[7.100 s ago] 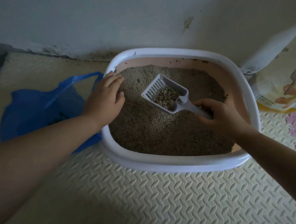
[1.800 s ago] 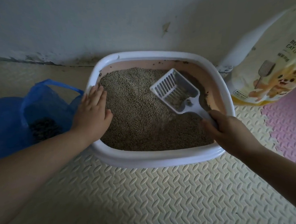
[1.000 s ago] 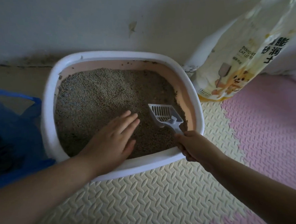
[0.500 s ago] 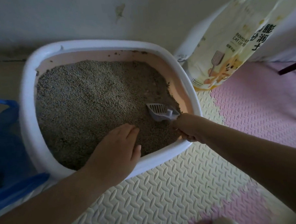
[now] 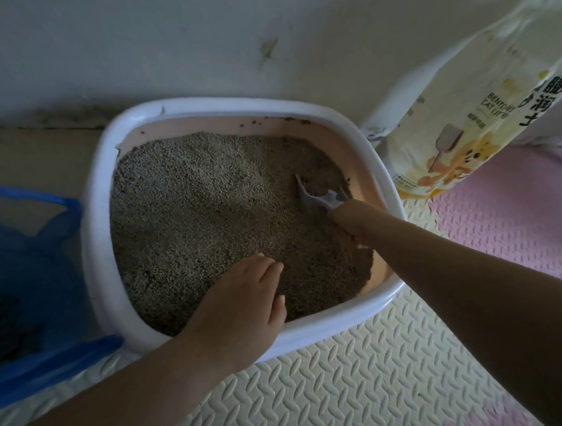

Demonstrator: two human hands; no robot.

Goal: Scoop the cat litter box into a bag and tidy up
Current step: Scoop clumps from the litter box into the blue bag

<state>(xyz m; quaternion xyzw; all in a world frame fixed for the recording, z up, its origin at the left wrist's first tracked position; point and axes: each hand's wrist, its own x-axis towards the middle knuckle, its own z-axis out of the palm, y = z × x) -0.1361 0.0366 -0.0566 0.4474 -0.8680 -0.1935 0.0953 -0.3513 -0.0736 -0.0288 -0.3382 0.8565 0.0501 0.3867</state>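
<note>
The white slotted plastic scoop [image 5: 311, 196], raised a second ago, is now buried in the grey litter [image 5: 206, 201] at the right side of the white-rimmed pink litter box [image 5: 99, 224]. The right hand [image 5: 355, 218] has its fingers closed round the handle. The left hand [image 5: 242, 300] rests with relaxed fingers at the box's near rim. Another scoop looks to be starting, and the blue plastic bag [image 5: 29, 261] waits left of the box.

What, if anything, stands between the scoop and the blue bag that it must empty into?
Only the left rim of the box lies between the scoop, dug into the litter in the right hand, and the bag. The left hand lies over the near rim, off that line.
</note>
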